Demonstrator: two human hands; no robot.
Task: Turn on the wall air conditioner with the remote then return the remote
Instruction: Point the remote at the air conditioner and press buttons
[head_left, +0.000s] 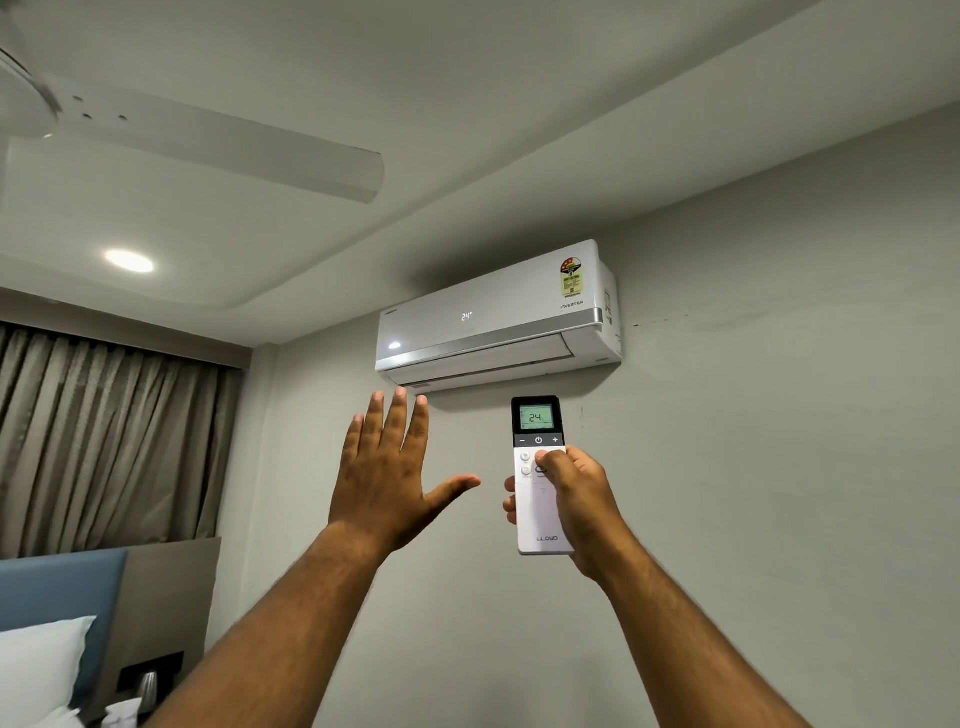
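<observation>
The right hand (571, 499) is wrapped around a white remote (540, 473) held upright just below the wall air conditioner (493, 317), its thumb lying on the buttons under the power key and hiding some of them, while the fingertips peek out at the remote's left edge. The remote's small screen reads 24 and the unit's front panel shows a faint 24 too; the small print on its yellow sticker (571, 278) is too fine to read. The left hand (387, 467) is raised beside the remote, empty, fingers straight and thumb spread wide; a ceiling fan (208, 145) and a pillow (41, 660) are cut off at the left edge.
</observation>
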